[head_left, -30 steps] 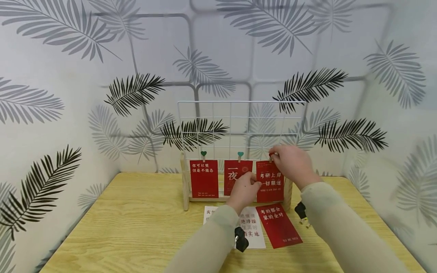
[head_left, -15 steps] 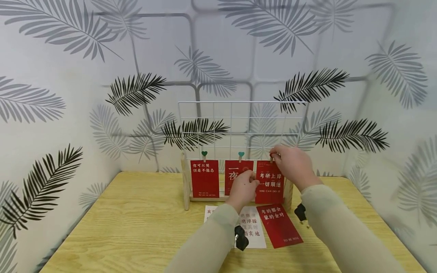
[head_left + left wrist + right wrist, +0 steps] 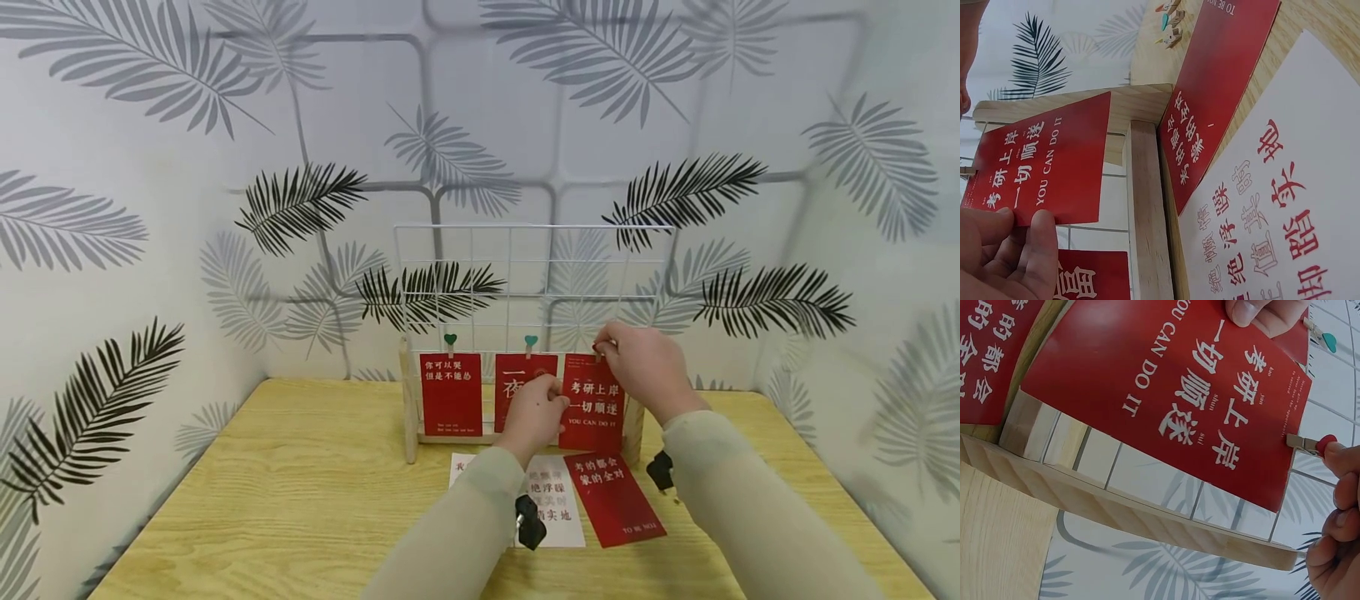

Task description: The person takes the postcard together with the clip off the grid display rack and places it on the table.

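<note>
A red card with white lettering (image 3: 1104,356) hangs at the right of a white wire grid rack (image 3: 1141,212). My left hand (image 3: 534,417) pinches its left edge between thumb and fingers. At the card's top edge, my right hand (image 3: 648,367) pinches a small wooden clip (image 3: 1307,445) by its red end. The clip's jaws sit over the card's edge. To the left, two more red cards hang on the grid: an outer card (image 3: 452,408) under a green heart clip (image 3: 450,340), and a middle card (image 3: 506,408), partly hidden by my left hand, under a teal heart clip (image 3: 531,341).
Below the rack, another red card (image 3: 618,500) lies slanted on the wooden table (image 3: 262,500). Beside it lie white lettered cards (image 3: 558,517), partly covered by my left forearm. Several small clips (image 3: 1172,25) lie right of the loose red card. A patterned wall stands behind.
My left hand has shifted slightly left with the card's edge, and the card hangs a bit lower on that side. The right hand stays on the clip.
</note>
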Tool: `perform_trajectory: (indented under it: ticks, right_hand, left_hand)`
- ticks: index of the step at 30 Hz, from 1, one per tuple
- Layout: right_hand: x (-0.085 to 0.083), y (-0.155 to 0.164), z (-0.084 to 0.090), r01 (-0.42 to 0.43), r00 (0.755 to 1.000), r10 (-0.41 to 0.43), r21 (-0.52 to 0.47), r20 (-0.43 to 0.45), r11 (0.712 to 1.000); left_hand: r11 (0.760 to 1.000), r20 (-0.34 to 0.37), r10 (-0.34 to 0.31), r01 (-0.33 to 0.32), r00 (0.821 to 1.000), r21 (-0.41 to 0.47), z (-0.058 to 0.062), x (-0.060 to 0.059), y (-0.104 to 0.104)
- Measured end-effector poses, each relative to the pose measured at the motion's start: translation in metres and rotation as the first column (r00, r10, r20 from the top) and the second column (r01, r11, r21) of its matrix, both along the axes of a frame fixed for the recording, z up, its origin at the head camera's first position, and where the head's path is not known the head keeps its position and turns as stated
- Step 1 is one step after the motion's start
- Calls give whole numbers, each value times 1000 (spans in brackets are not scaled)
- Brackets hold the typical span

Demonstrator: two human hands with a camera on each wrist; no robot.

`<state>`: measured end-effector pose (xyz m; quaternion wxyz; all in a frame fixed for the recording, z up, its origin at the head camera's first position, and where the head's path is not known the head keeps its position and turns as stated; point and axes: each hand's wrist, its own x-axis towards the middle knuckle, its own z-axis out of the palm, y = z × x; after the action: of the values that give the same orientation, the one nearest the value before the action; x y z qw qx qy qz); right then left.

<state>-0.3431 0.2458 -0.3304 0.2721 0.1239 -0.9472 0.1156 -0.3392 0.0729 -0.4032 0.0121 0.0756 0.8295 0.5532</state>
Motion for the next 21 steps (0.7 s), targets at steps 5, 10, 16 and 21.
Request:
perform_trajectory:
  ticks: [5, 10, 16, 21]
  right_hand:
    - [2, 1, -3, -11, 998, 10, -13, -61, 1000]
    - [5, 2, -1, 6, 998, -9, -60, -60, 998]
    - [11, 7, 0, 7, 1000, -7, -110, 1, 994]
    - [18, 11, 1, -1, 1000, 3, -131, 12, 991]
  left_hand:
    - [1000, 8, -10, 10, 1000, -14, 1, 1, 0]
    - [999, 1, -39, 39, 999, -3, 3, 6, -4]
    - [997, 6, -70, 70, 998, 22, 8, 14, -12]
    - [998, 14, -68, 68, 998, -8, 11, 18, -17]
